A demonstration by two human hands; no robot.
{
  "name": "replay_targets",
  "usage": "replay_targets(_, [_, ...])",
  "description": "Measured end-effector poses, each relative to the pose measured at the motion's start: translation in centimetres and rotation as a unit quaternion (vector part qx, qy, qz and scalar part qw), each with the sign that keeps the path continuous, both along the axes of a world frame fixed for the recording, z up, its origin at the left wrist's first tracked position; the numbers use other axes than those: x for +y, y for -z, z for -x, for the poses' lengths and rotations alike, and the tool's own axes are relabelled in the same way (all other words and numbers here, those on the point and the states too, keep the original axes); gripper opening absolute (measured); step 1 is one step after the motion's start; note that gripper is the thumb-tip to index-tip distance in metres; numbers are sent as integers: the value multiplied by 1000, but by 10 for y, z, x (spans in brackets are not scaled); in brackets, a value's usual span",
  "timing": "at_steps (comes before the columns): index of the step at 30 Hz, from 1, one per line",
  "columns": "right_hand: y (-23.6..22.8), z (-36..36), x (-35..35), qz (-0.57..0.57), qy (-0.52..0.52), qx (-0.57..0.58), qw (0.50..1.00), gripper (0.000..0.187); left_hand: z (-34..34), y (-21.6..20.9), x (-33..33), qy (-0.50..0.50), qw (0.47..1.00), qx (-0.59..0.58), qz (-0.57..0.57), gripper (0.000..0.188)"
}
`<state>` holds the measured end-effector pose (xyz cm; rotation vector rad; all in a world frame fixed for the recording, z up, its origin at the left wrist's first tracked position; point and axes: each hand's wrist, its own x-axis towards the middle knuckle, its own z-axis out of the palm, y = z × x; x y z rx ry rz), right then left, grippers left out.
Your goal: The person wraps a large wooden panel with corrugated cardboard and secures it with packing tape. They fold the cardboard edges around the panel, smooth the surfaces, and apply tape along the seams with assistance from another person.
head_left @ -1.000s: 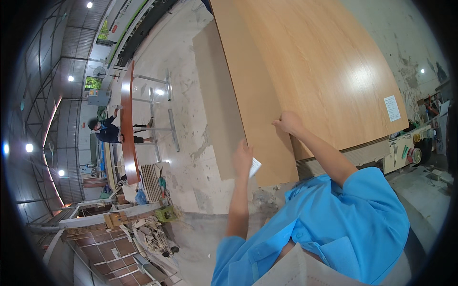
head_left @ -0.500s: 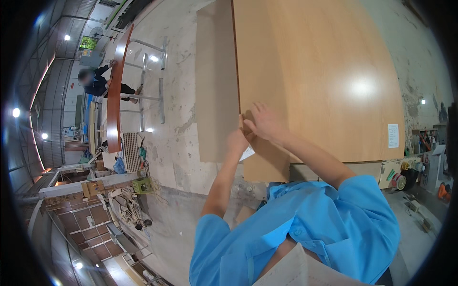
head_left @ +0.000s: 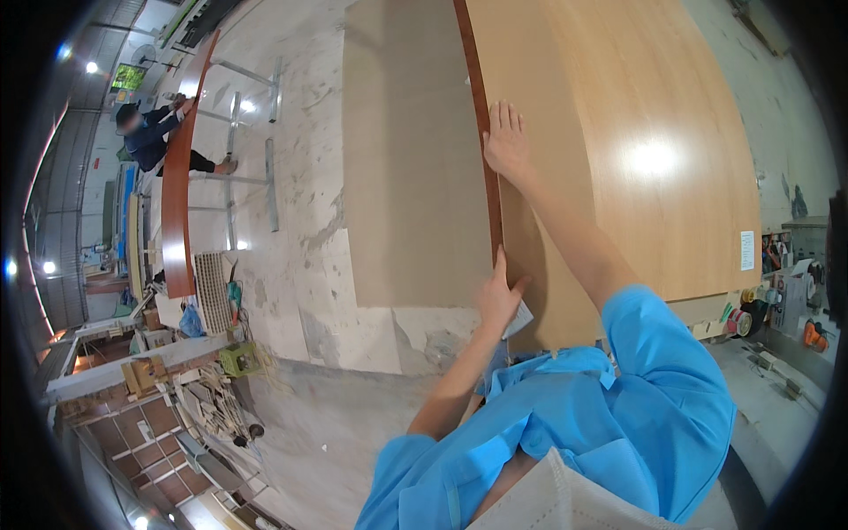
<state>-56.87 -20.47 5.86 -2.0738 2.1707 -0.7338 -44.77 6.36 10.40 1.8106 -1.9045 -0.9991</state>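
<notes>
A large light-wood panel (head_left: 654,79) lies before me, with a reddish-brown strip (head_left: 478,84) running along its left edge. Flat on the panel beside that edge rests my right hand (head_left: 507,143), fingers stretched forward. My left hand (head_left: 501,299) is nearer to me at the same edge, its index finger pointing along the strip and its thumb apart. A small white piece, like paper (head_left: 519,320), shows beside the left palm; whether the hand touches it I cannot tell.
A brown sheet (head_left: 402,168) lies left of the panel. Farther left, a person (head_left: 155,137) stands at a long reddish-brown board (head_left: 177,190) on metal supports. Scrap wood (head_left: 212,402) is piled at the lower left. Tape rolls and tools (head_left: 751,318) sit at the right.
My hands have come apart: the right has moved forward along the edge, the left slightly back and rightward. More of the reddish-brown edge shows. The other person has shifted posture at the board.
</notes>
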Motion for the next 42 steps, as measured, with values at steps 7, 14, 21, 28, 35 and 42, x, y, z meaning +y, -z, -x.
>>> replay_targets(7, [13, 37, -158, 0, -6, 54, 999, 66, -11, -3, 26, -4, 993, 47, -107, 78])
replay_targets(14, [46, 77, -364, 56, -17, 71, 996, 62, -13, 0, 34, -37, 989, 90, -112, 77])
replay_targets(21, [94, 92, -520, 5, -19, 75, 997, 77, -13, -2, 40, -58, 984, 89, -140, 79])
replay_targets(28, [105, 74, -488, 41, -35, 87, 995, 70, -14, 0, 39, -38, 992, 84, -90, 77])
replay_targets(35, [80, 79, -365, 105, -71, 124, 984, 64, -5, -10, 30, -63, 982, 93, -149, 74])
replay_targets(42, [22, 101, -163, -7, -191, 68, 979, 66, -55, 13, 11, -63, 961, 237, -129, 44])
